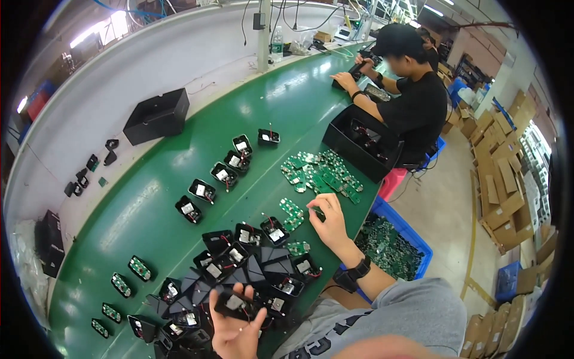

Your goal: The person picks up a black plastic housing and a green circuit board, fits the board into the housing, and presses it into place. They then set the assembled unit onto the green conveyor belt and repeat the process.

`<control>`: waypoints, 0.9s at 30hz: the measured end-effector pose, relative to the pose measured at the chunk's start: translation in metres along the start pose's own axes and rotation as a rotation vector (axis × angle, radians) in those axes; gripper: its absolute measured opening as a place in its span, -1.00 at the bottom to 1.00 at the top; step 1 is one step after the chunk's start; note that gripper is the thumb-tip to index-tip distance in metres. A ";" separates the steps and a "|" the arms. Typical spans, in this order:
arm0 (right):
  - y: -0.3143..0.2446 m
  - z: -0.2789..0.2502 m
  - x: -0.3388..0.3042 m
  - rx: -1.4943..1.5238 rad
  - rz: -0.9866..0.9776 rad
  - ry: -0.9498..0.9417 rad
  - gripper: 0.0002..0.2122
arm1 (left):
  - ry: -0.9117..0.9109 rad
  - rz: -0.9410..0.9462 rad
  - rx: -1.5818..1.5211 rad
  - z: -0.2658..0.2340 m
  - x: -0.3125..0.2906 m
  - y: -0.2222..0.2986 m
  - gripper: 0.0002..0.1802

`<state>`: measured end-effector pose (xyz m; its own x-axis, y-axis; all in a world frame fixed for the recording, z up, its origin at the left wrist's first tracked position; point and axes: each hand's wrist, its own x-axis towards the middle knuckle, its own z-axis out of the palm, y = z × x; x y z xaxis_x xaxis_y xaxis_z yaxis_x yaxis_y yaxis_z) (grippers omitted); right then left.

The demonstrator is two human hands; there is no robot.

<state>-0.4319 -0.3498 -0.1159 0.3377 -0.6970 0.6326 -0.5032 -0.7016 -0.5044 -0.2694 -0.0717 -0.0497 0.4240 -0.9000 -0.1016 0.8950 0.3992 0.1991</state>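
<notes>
Left hand, partly cut off at the lower edge, grips a black housing above the heap of black housings. Right hand, beyond that heap, pinches a green circuit board; fingertips indistinct.

We see flattened brown cardboard boxes stacked along the floor at far right; more brown cartons stand at lower right; a black box sits upper left.

Green circuit boards are lying on a darker green counter among black housings, beside a blue bin.
</notes>
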 end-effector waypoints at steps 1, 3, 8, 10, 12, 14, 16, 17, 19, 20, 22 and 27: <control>0.000 -0.003 -0.002 0.027 -0.052 0.041 -0.80 | -0.023 0.017 -0.041 0.002 0.006 -0.003 -0.03; -0.005 -0.007 -0.004 0.092 -0.009 0.016 -0.83 | -0.132 0.015 0.087 -0.005 0.015 -0.005 -0.04; -0.033 -0.020 -0.007 0.451 0.269 0.023 -0.86 | 0.157 0.029 0.443 0.010 0.011 -0.013 -0.23; -0.049 -0.026 -0.004 0.717 0.414 -0.034 -0.86 | 0.211 0.031 0.511 0.006 0.013 -0.013 -0.26; -0.063 -0.030 -0.001 0.908 0.487 -0.166 -0.87 | 0.241 0.051 0.570 0.001 0.015 -0.015 -0.25; -0.070 -0.036 -0.003 0.988 0.500 -0.290 -0.87 | 0.196 0.054 0.494 0.005 0.016 -0.018 -0.23; -0.088 -0.042 -0.013 1.082 0.528 -0.370 -0.85 | 0.158 0.024 0.338 0.005 0.013 -0.016 -0.22; -0.095 -0.040 -0.011 1.131 0.549 -0.403 -0.83 | 0.117 0.016 0.305 0.002 0.016 -0.016 -0.23; -0.102 -0.028 -0.020 1.177 0.565 -0.527 -0.81 | 0.145 0.011 0.365 0.001 0.018 -0.012 -0.22; -0.107 -0.024 -0.026 1.190 0.594 -0.586 -0.79 | 0.159 0.027 0.413 -0.002 0.016 -0.012 -0.22; -0.109 -0.024 -0.034 1.223 0.593 -0.659 -0.77 | 0.178 0.024 0.437 -0.002 0.015 -0.015 -0.21; -0.118 -0.024 -0.028 1.201 0.534 -0.730 -0.79 | 0.148 0.026 0.473 -0.003 0.014 -0.015 -0.23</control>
<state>-0.4008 -0.2442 -0.0597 0.8232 -0.5675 -0.0176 0.1194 0.2033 -0.9718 -0.2766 -0.0894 -0.0571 0.4915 -0.8423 -0.2214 0.7372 0.2670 0.6207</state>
